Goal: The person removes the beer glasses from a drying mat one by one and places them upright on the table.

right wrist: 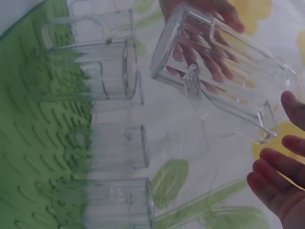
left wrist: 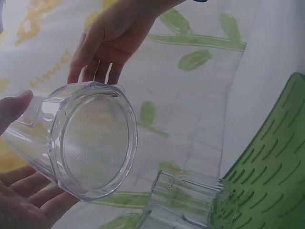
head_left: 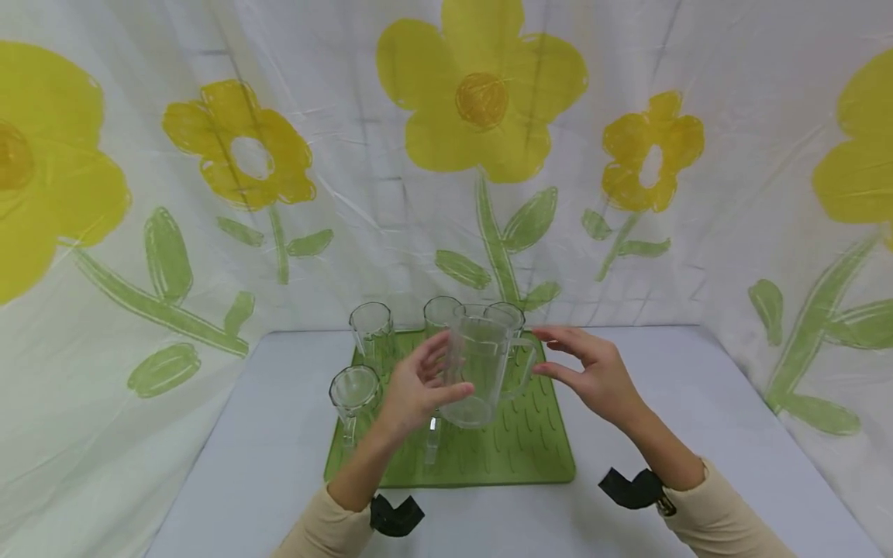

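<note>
My left hand (head_left: 417,391) grips a clear, handled mug (head_left: 480,368) by its side, thumb in front and fingers round the far side. The mug is raised over the green mat (head_left: 533,457), its handle toward the right. Its round base faces the camera in the left wrist view. The right hand (head_left: 589,372) is close by the handle with fingers and thumb spread. In the right wrist view those fingers (right wrist: 274,174) lie apart from the mug, near its rim end.
Several other clear mugs stand on the mat, including a front-left mug (head_left: 354,399) and a back-left mug (head_left: 372,333). Another mug's handle (head_left: 432,442) shows below the left hand. Behind the white table (head_left: 258,434) hangs a flower-patterned curtain (head_left: 391,232).
</note>
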`<move>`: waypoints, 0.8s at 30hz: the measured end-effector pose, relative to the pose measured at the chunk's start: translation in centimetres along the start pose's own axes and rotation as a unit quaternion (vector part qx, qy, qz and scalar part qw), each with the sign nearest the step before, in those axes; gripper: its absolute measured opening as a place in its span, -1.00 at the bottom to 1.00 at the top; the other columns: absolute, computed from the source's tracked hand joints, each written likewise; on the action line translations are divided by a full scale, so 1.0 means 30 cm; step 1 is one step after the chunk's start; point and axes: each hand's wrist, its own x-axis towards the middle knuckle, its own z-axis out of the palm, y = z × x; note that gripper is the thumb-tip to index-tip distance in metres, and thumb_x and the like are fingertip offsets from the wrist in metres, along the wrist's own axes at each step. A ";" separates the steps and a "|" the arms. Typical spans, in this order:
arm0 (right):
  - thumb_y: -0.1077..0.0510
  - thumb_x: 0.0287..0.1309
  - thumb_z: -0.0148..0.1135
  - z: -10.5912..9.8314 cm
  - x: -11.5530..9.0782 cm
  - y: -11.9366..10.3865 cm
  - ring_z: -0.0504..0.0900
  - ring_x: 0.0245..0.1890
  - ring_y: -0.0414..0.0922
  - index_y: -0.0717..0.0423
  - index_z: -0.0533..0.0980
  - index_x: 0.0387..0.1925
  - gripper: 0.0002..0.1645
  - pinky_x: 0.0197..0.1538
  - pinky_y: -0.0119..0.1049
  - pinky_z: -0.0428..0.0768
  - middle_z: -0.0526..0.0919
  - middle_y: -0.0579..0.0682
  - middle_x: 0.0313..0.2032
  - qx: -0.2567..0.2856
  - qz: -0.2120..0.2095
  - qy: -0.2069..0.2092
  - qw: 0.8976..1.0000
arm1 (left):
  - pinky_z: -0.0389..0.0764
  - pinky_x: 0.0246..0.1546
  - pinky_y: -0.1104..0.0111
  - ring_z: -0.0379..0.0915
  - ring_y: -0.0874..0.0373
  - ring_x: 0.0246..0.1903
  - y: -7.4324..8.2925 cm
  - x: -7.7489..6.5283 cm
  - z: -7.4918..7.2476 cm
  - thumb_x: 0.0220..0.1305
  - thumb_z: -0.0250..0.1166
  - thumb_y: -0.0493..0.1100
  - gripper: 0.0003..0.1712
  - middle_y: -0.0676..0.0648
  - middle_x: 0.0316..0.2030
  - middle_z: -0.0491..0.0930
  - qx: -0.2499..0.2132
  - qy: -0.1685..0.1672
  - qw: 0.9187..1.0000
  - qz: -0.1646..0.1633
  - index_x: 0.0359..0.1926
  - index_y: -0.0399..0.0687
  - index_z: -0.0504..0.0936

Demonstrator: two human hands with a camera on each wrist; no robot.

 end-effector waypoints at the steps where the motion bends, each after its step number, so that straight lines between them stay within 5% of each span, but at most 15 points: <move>1: 0.54 -0.16 0.40 0.001 -0.002 0.003 0.60 0.06 -0.38 0.32 0.55 0.08 -0.36 0.08 -0.55 0.60 0.64 -0.21 0.04 0.017 0.009 -0.002 1.000 | 0.49 0.28 0.17 0.43 -0.08 0.26 -0.003 -0.002 0.004 -0.05 0.53 -0.24 -0.01 -0.16 0.35 0.39 0.003 0.002 1.000 0.006 0.42 -0.08 0.25; 10: 0.48 0.05 0.29 0.014 -0.032 0.027 0.63 -0.03 -0.44 0.51 0.43 0.15 -0.43 -0.02 -0.53 0.66 0.59 -0.45 0.02 0.098 0.108 -0.028 0.989 | 0.46 0.30 0.06 0.33 -0.09 0.34 -0.028 -0.021 0.031 -0.04 0.54 -0.21 -0.02 -0.14 0.39 0.32 0.039 0.026 0.998 0.048 0.41 -0.11 0.28; 16: 0.45 0.13 0.25 0.018 -0.039 0.040 0.70 -0.14 -0.37 0.59 0.41 0.12 -0.49 -0.17 -0.51 0.70 0.68 -0.34 -0.06 0.132 0.128 -0.034 0.982 | 0.43 0.32 0.02 0.31 -0.08 0.36 -0.032 -0.026 0.038 -0.03 0.53 -0.23 -0.04 -0.14 0.40 0.32 0.041 0.026 0.997 0.064 0.41 -0.11 0.28; 24: 0.44 0.20 0.19 0.022 -0.046 0.054 0.72 -0.15 -0.36 0.52 0.45 0.13 -0.55 -0.12 -0.47 0.71 0.73 -0.30 -0.11 0.170 0.131 -0.045 0.976 | 0.42 0.32 -0.01 0.31 -0.09 0.36 -0.037 -0.024 0.039 -0.01 0.52 -0.23 -0.04 -0.17 0.38 0.33 0.038 0.020 0.997 0.067 0.41 -0.12 0.27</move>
